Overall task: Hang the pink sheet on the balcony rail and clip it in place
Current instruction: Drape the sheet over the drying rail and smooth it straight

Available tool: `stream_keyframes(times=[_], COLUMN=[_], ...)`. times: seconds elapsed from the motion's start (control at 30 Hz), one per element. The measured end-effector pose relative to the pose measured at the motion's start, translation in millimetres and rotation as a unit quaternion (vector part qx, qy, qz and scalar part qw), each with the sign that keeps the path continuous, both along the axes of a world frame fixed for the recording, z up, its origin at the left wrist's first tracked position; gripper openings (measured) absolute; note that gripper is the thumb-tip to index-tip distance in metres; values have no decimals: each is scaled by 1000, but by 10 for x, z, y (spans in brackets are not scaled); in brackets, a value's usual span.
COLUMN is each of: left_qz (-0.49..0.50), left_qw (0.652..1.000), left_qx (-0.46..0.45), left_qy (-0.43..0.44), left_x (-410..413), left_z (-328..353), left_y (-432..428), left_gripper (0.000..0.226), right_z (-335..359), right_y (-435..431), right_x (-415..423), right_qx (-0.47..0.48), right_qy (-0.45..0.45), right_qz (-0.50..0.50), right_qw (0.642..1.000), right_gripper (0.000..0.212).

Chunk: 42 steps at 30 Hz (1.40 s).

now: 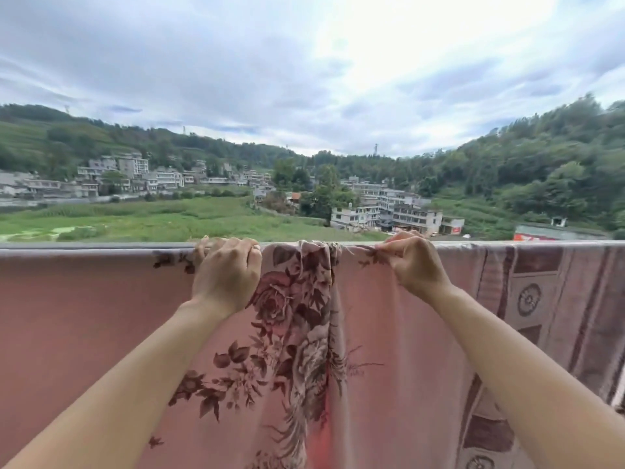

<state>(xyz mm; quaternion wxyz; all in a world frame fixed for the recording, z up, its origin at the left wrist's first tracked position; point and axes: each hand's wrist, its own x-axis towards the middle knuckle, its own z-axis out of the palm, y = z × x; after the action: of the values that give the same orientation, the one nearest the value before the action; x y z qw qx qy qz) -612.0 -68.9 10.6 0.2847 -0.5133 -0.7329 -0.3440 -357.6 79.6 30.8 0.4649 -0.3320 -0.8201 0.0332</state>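
The pink sheet (84, 316) with dark red flower prints hangs over the balcony rail (84, 246), which runs across the whole view. A bunched fold of the sheet (314, 265) sits on the rail between my hands. My left hand (226, 269) grips the sheet's top edge over the rail, fingers curled. My right hand (414, 262) pinches the cloth at the rail just right of the fold. No clip is visible.
At the right, the draped cloth shows a striped border with round and square patterns (541, 292). Beyond the rail lie green fields, houses and wooded hills far below.
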Motion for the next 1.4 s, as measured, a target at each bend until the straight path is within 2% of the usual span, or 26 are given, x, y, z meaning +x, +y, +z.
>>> stream_keyframes(times=[0.1,0.17,0.23,0.37,0.47,0.57,0.63,0.67,0.73,0.8,0.9,0.97,1.03,1.13,1.2,1.3,1.37,1.4], left_qz=[4,29,59,83,141,133,72,51,21,1,-22,-37,-37,5,55,113,109,99], left_qw=[995,988,982,975,965,975,990,994,998,998,997,997,998,1000,998,993,994,995], left_qx=[97,148,180,206,217,169,117,89,45,25,10,0,5,20,22,12,3,-6], left_qy=[-2,9,11,-15,-46,-45,4,24,42,55,77,70,45,10,1,-15,-10,2], left_x=[171,219,196,186,408,923,1338,1548,1839,2096,2388,2637,2856,3054,3129,3354,3663,3856], left_z=[-74,-137,-188,-224,-157,-30,-41,-57,-81,-59,-21,38,75,71,57,76,107,116], left_y=[217,291,356,525,663,903,1143,1247,1412,1619,1874,2054,2221,2387,2438,2518,2660,2749], left_gripper=[36,35,35,39,37,35,33,33,34,34,37,39,39,43,45,45,39,37], right_z=[78,83,79,56,-25,-77,-20,-4,-18,-64,-137,-100,-37,29,54,-12,-82,-113], right_y=[95,256,440,806,1032,1103,1167,1222,1351,1489,1640,1768,1876,2093,2368,2854,3027,3079], right_x=[130,395,775,1458,1574,1530,1579,1632,1728,1908,2120,2245,2317,2557,2971,3789,4146,4228], right_qx=[88,113,99,76,81,25,-37,-40,-26,-8,55,76,97,165,177,124,91,85], right_qy=[-50,-113,-141,-134,-97,22,123,148,136,80,14,23,10,-111,-142,-68,-13,-4], right_qz=[-6,-72,-150,-278,-258,-126,-30,-16,-36,-42,4,45,79,59,-17,-165,-196,-180], right_qw=[995,985,974,948,958,991,991,988,990,996,998,996,992,978,974,976,976,980], right_gripper=[15,15,12,11,7,14,23,22,17,20,21,20,10,10,12,9,10,11])
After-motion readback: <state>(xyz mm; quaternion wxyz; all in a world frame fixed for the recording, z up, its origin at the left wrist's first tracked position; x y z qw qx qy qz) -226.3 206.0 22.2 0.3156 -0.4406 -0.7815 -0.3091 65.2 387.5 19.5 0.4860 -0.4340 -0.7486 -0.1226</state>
